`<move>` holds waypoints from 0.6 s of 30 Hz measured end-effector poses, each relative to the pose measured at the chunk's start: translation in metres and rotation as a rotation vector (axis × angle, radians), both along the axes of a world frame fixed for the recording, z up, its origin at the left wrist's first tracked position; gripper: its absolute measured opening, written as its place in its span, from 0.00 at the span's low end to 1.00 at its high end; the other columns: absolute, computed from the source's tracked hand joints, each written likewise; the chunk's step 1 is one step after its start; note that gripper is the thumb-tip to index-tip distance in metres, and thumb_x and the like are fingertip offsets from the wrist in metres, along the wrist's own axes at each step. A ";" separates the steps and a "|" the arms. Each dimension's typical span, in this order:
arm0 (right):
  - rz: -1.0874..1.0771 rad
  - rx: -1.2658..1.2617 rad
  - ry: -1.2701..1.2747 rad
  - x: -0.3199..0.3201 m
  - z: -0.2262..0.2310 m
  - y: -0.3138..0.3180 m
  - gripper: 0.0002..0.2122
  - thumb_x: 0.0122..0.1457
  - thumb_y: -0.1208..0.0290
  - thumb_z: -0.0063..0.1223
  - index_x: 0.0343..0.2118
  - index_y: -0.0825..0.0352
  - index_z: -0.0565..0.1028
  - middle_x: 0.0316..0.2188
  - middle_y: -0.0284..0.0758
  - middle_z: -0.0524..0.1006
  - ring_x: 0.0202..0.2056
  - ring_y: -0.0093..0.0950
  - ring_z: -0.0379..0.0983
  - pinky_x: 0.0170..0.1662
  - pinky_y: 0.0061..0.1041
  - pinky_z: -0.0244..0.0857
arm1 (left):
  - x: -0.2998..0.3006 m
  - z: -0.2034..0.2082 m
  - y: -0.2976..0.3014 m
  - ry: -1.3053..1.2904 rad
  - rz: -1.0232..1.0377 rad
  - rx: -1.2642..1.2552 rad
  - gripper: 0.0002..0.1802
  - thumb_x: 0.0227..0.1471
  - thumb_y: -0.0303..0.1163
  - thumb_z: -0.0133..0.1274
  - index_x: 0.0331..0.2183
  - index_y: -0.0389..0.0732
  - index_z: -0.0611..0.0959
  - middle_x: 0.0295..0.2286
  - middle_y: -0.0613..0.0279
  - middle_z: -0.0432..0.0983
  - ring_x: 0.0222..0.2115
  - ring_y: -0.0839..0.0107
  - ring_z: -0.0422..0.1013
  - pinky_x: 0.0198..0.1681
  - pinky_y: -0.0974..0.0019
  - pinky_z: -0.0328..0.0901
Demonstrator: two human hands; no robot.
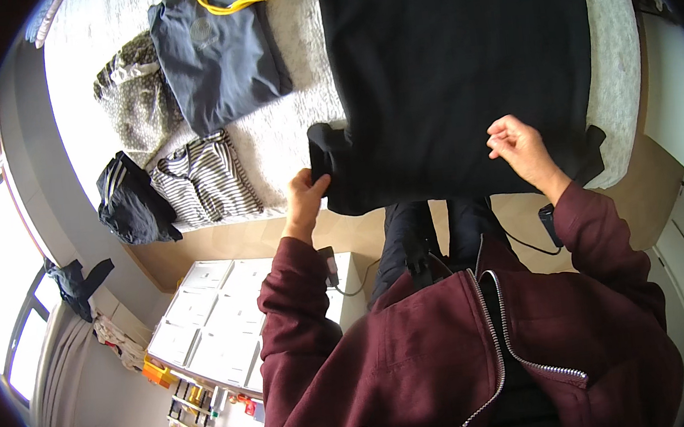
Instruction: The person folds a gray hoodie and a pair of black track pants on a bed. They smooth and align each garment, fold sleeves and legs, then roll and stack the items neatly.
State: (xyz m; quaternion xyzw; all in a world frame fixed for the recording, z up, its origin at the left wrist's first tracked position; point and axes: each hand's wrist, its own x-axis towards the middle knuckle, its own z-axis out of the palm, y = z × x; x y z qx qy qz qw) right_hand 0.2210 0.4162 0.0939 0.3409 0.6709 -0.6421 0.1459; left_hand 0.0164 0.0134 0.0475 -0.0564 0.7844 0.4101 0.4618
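A large black garment (459,62) lies spread on the bed in front of me, its lower edge reaching the near side of the mattress. My left hand (306,203) pinches a folded flap at the garment's near left corner between thumb and fingers. Over the near right part of the cloth hovers my right hand (521,151), fingers curled in, with nothing visible in them. A small black end of cloth (595,144) sticks out past the garment's right edge.
Left of the garment on the bed (293,128) lie a folded dark blue hooded top (220,60) with yellow cords, a patterned grey garment (134,102), a striped top (207,177) and a dark folded garment (133,202). A white drawer unit (220,316) stands behind, at lower left.
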 end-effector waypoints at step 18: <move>-0.132 -0.530 -0.014 -0.065 0.001 -0.139 0.22 0.50 0.78 0.58 0.50 0.73 0.69 0.44 0.36 0.75 0.45 0.26 0.71 0.51 0.26 0.66 | -0.044 0.102 0.110 0.305 -0.344 0.362 0.11 0.53 0.25 0.59 0.40 0.35 0.80 0.35 0.62 0.78 0.37 0.75 0.75 0.42 0.70 0.71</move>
